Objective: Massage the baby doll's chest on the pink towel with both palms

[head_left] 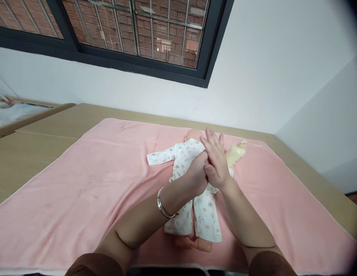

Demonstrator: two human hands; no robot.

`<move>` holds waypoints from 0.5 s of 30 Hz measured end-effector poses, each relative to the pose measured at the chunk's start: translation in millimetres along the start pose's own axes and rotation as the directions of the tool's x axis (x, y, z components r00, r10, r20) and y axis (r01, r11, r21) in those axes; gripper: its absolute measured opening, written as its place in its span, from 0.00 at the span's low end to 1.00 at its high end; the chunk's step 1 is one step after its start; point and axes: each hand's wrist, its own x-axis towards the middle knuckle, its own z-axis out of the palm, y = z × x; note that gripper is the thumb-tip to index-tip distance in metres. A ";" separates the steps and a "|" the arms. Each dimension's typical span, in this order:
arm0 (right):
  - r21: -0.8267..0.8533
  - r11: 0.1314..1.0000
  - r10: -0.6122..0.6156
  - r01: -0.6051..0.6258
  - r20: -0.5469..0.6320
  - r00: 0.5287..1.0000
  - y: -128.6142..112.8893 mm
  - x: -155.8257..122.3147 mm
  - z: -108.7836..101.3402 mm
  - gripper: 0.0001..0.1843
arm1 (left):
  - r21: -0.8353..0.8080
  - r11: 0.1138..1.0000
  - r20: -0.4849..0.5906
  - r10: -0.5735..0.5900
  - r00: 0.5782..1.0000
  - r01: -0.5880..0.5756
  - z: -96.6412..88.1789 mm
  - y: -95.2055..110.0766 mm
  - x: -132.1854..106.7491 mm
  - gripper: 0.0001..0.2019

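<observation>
My left hand (199,172), with a silver bangle (163,207) at the wrist, is curled into a fist and presses against the palm of my right hand (217,161). The fingers of my right hand are stretched out, its thumb lying by the fist. No object shows between the hands. Beneath them a baby doll (192,134) lies on its back in a white printed outfit (182,163), its bare feet (192,243) toward me. My hands and forearms hide part of its body. A pale yellow bottle (236,153) lies just right of my right hand, partly hidden.
A pink blanket (109,172) with some wrinkles covers much of the wooden table (51,130). Beyond stand a white wall (247,84) and a dark-framed window (155,65) with bars. A wooden-edged compartment (23,113) with white material is at the far left.
</observation>
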 end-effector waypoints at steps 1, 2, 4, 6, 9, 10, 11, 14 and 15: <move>-0.022 0.999 0.031 -0.031 -0.023 0.999 1.5 0.9 0.1 0.33 | 0.004 1.000 0.052 0.008 0.999 -0.008 -0.2 6.3 -4.2 0.20; -0.036 0.998 0.050 -0.051 -0.044 0.998 1.1 1.4 1.2 0.32 | -0.003 1.000 0.093 0.002 0.996 -0.002 0.1 12.6 -8.7 0.21; -0.041 0.998 0.049 -0.052 -0.069 0.996 -5.2 0.5 6.0 0.33 | -0.050 0.998 0.121 -0.033 0.992 0.039 1.2 25.6 -16.5 0.25; -0.034 0.999 0.014 -0.016 -0.055 0.998 -18.3 -3.4 12.8 0.37 | -0.106 0.993 0.089 -0.049 0.995 0.058 1.0 38.8 -19.8 0.29; -0.011 0.999 -0.046 0.046 0.014 0.999 -44.0 -13.0 20.3 0.49 | -0.129 0.990 0.010 -0.051 0.999 0.052 -6.0 51.6 -16.0 0.33; 0.002 0.998 -0.062 0.062 0.033 0.998 -52.0 -16.1 20.8 0.51 | -0.115 0.992 -0.020 -0.059 0.998 0.056 -10.2 51.0 -14.0 0.33; 0.014 0.997 -0.080 0.079 0.053 0.995 -58.8 -18.7 20.1 0.52 | -0.102 0.993 -0.058 -0.064 0.996 0.058 -14.8 47.2 -12.7 0.32; 0.024 0.995 -0.099 0.097 0.113 0.989 -67.8 -22.1 12.6 0.49 | -0.102 0.995 -0.210 -0.008 0.978 -0.014 -26.1 17.5 -14.4 0.32; 0.023 0.996 -0.091 0.089 0.126 0.988 -66.7 -21.7 9.3 0.48 | -0.116 0.991 -0.244 0.031 0.969 -0.061 -27.3 4.6 -16.0 0.31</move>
